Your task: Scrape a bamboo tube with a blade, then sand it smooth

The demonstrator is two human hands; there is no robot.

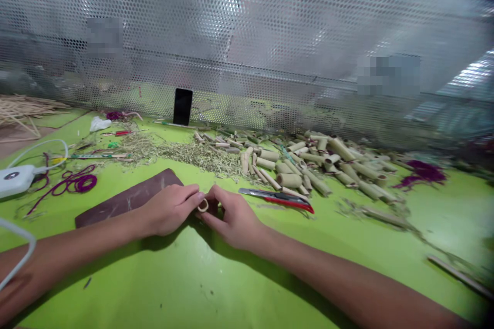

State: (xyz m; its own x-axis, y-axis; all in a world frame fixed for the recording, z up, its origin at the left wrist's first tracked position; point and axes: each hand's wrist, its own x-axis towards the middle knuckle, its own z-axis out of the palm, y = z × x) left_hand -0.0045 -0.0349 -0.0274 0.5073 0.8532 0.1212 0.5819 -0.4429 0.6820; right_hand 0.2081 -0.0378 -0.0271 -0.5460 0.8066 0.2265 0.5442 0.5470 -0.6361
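Both hands meet near the middle of the green table (185, 277). Between their fingertips is a small pale ring (203, 205), which looks like a cut slice of hollow stalk. My left hand (173, 208) pinches it from the left, with its forearm passing over the near edge of a dark brown sheet (127, 200). My right hand (233, 218) grips the ring from the right between thumb and fingers. A red and black utility knife (278, 198) lies just beyond my right hand, its blade end pointing left.
Cut hollow stalk pieces (289, 181) are heaped at centre right, beside shavings (200, 157). A dark phone (182, 107) stands against a perforated metal screen (239, 36). Purple cord (83, 180) and a white device with a cable (16, 180) lie left; more purple strands (422, 172) right.
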